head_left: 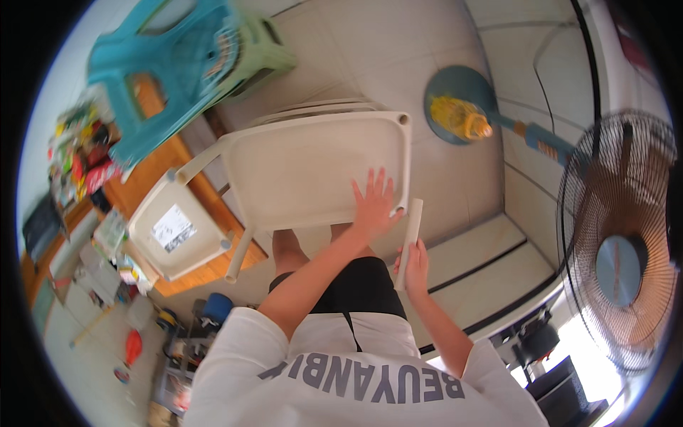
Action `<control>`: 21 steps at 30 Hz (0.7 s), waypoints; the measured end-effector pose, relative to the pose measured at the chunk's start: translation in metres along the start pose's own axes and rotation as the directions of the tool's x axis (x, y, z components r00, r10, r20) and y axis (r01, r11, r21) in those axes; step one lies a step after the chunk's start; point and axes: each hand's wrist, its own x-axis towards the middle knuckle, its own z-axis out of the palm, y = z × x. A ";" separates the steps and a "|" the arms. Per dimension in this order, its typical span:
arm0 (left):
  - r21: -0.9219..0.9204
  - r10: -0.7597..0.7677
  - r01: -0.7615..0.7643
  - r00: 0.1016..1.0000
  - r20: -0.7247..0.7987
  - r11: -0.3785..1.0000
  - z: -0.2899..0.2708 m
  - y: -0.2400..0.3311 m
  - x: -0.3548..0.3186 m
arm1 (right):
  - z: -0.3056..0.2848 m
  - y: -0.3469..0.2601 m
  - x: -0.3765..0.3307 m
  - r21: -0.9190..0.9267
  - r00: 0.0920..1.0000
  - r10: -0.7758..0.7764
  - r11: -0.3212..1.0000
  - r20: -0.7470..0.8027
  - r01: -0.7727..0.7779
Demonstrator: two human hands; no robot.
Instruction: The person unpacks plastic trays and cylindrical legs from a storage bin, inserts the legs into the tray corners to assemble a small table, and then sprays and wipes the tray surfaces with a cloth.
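A beige plastic shelf panel [313, 171] with a raised rim and round corner sockets stands before me. My left hand [375, 211] lies spread on its right part, near the lower right corner. My right hand [414, 269] is closed round a beige tube [411, 238], held roughly upright beside that corner; whether its end touches the socket I cannot tell. Two similar legs, an upper one [200, 162] and a lower one [240, 255], stick out from the panel's left side. A smaller beige panel [203, 245] with a white label sits further left.
A turquoise plastic stool [131, 53] is at the upper left, by a wooden table [169, 286] and cluttered goods. On the tiled floor, a dark round base [445, 132] bears a yellow object. Its pole leads to a standing fan [619, 242] at right.
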 end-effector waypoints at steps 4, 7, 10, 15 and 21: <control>-0.895 -0.220 0.438 0.884 0.412 0.087 -0.062 0.002 -0.061 | 0.052 0.022 -0.030 -0.223 0.949 -0.271 0.926 0.162 0.303; -0.909 -0.294 0.362 0.863 0.411 -0.207 -0.101 -0.029 -0.118 | 0.098 0.011 -0.075 -0.124 0.860 -0.361 0.895 0.361 0.428; -0.863 -0.514 0.057 0.783 0.350 -0.501 -0.143 -0.056 -0.170 | 0.129 -0.003 -0.113 -0.100 0.856 -0.150 0.969 0.494 0.227; -0.911 -0.820 -0.286 0.565 0.091 -0.298 -0.211 -0.133 -0.260 | 0.183 -0.014 -0.134 -0.119 0.808 -0.223 0.934 0.545 0.338; -0.812 -0.955 -0.583 0.260 -0.143 -0.037 -0.261 -0.368 -0.314 | 0.244 -0.010 -0.149 -0.023 0.872 -0.289 0.946 0.395 0.324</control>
